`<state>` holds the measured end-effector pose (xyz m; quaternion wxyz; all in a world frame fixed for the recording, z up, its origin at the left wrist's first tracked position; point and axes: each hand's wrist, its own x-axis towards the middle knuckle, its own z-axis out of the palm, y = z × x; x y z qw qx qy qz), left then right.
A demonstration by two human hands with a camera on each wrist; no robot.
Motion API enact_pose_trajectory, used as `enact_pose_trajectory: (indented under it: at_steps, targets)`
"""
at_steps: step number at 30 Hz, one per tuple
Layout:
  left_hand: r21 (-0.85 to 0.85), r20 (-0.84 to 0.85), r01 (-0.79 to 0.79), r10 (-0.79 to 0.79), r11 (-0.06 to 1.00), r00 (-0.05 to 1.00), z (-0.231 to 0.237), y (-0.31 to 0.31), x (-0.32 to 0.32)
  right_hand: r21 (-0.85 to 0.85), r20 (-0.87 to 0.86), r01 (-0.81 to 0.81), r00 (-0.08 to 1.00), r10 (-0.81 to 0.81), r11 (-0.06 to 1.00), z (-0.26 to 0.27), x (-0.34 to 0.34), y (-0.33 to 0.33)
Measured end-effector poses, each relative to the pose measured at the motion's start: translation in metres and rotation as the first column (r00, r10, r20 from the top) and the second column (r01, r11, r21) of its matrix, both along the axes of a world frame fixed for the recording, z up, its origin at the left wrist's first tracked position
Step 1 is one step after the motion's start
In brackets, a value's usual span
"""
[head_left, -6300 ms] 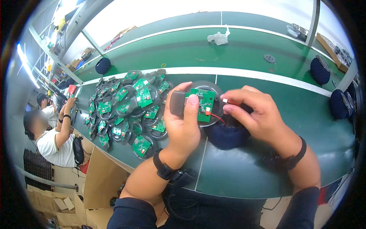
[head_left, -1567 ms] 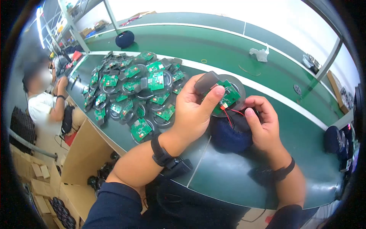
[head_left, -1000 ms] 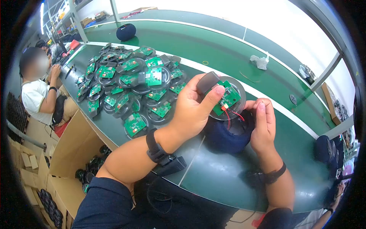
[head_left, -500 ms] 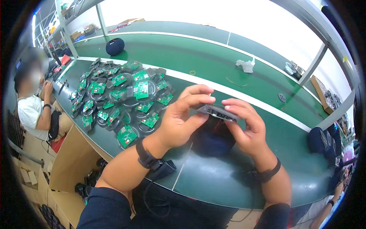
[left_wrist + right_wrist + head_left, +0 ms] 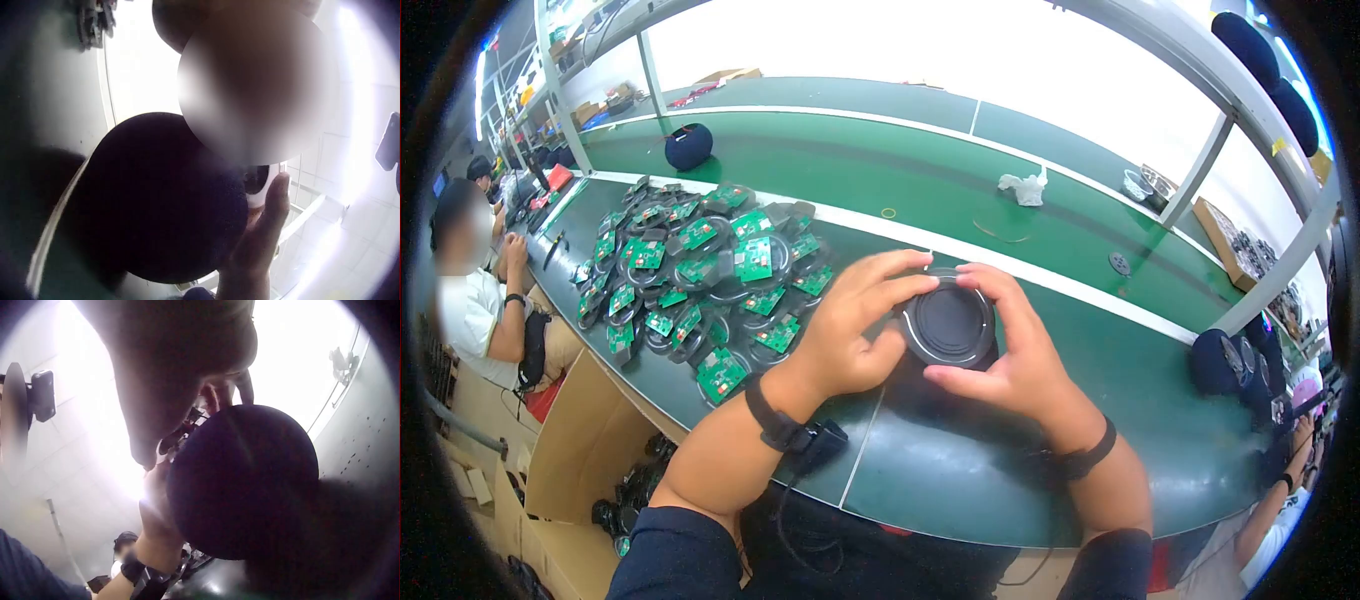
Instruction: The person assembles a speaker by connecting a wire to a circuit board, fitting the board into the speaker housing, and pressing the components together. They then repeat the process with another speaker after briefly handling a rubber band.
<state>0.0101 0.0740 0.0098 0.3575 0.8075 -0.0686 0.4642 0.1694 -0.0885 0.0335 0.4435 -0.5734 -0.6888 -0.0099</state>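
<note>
In the head view, a round dark disc with a shiny rim (image 5: 948,322) lies face up between both hands. My left hand (image 5: 840,330) has its fingertips on the upper left edge, the thumb at the left side. My right hand (image 5: 1025,370) grips the disc's right side, fingers above and thumb at the lower edge. A dark round body (image 5: 165,200) fills much of the left wrist view and also shows in the right wrist view (image 5: 244,481); the disc mostly hides it from the head. No circuit board or red wires are visible at the disc.
Many discs with green boards (image 5: 753,259) are heaped to the left on the bench (image 5: 960,470). A navy round body (image 5: 689,147) and crumpled plastic (image 5: 1025,187) lie on the green surface behind. More navy bodies (image 5: 1220,362) stand at right. A person (image 5: 475,310) sits at left.
The disc has been turned over, so its board and red wires no longer show. My right hand has gone from the wires to the disc's edge, and the disc lies lower and flatter.
</note>
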Motion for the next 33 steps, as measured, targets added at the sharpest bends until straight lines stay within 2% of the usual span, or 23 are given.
enact_pose_trajectory:
  at_steps: [1, 2, 3, 5, 8, 11, 13, 14, 15, 17, 20, 25, 27, 29, 31, 33]
  targets:
    - [0.187, -0.032, -0.092, 0.099, 0.978, 0.995, 0.003, 0.006, -0.002, 0.001, 0.006, 0.009, 1.0, -0.009, 1.0, 0.002, -0.003, 0.0]
    - [0.369, -0.045, -0.17, 0.2, 0.914, 0.979, 0.005, 0.009, -0.002, -0.021, 0.028, 0.06, 0.998, -0.059, 0.998, 0.004, -0.008, 0.0]
    - [0.371, -0.043, -0.152, 0.181, 0.916, 0.983, 0.006, 0.003, 0.001, -0.042, 0.049, 0.121, 0.992, -0.119, 0.992, 0.005, -0.011, -0.003]
    - [0.325, -0.15, -0.192, 0.251, 0.926, 0.956, 0.007, -0.009, -0.006, -0.038, 0.088, 0.146, 0.986, -0.143, 0.988, 0.003, -0.017, -0.002]
    - [0.346, -0.12, -0.249, 0.306, 0.905, 0.944, 0.006, -0.018, -0.002, 0.011, 0.114, 0.188, 0.975, -0.188, 0.982, -0.004, -0.023, -0.002]
    - [0.353, -0.043, -0.313, 0.349, 0.882, 0.936, 0.005, -0.027, -0.002, 0.011, 0.056, 0.201, 0.978, -0.202, 0.979, -0.008, -0.03, -0.002]
    - [0.212, -0.213, -0.308, 0.352, 0.927, 0.912, 0.01, -0.033, -0.006, 0.004, 0.051, 0.2, 0.978, -0.2, 0.98, -0.014, -0.035, 0.0]
    - [0.216, -0.148, -0.316, 0.351, 0.924, 0.925, 0.008, -0.032, -0.004, -0.007, 0.046, 0.194, 0.98, -0.193, 0.981, -0.016, -0.036, 0.0]
    - [0.217, -0.155, -0.311, 0.347, 0.925, 0.925, 0.008, -0.034, -0.002, -0.009, 0.039, 0.198, 0.98, -0.197, 0.98, -0.018, -0.038, -0.001]
    - [0.063, -0.187, -0.33, 0.336, 0.942, 0.923, 0.007, -0.039, -0.002, 0.019, 0.066, 0.21, 0.975, -0.211, 0.978, -0.019, -0.041, 0.0]
    - [-0.032, -0.24, -0.346, 0.329, 0.938, 0.913, 0.007, -0.04, 0.0, 0.037, 0.058, 0.21, 0.976, -0.212, 0.977, -0.019, -0.042, 0.001]
    - [-0.114, -0.254, -0.397, 0.36, 0.911, 0.898, 0.005, -0.037, 0.005, -0.007, 0.067, 0.177, 0.982, -0.176, 0.984, -0.015, -0.048, 0.001]
    - [0.006, -0.23, -0.442, 0.431, 0.897, 0.873, 0.007, -0.036, 0.004, -0.001, 0.106, 0.187, 0.977, -0.186, 0.982, -0.014, -0.051, 0.001]
    - [0.025, -0.2, -0.447, 0.443, 0.894, 0.874, 0.006, -0.039, 0.004, -0.01, 0.087, 0.213, 0.973, -0.212, 0.977, -0.017, -0.049, 0.001]
    - [0.226, -0.121, -0.361, 0.394, 0.905, 0.911, 0.002, -0.04, 0.0, -0.022, 0.056, 0.228, 0.972, -0.227, 0.973, -0.017, -0.044, 0.002]
    - [0.227, -0.117, -0.358, 0.39, 0.906, 0.913, 0.005, -0.039, 0.001, -0.042, 0.065, 0.233, 0.971, -0.23, 0.972, -0.02, -0.04, 0.001]
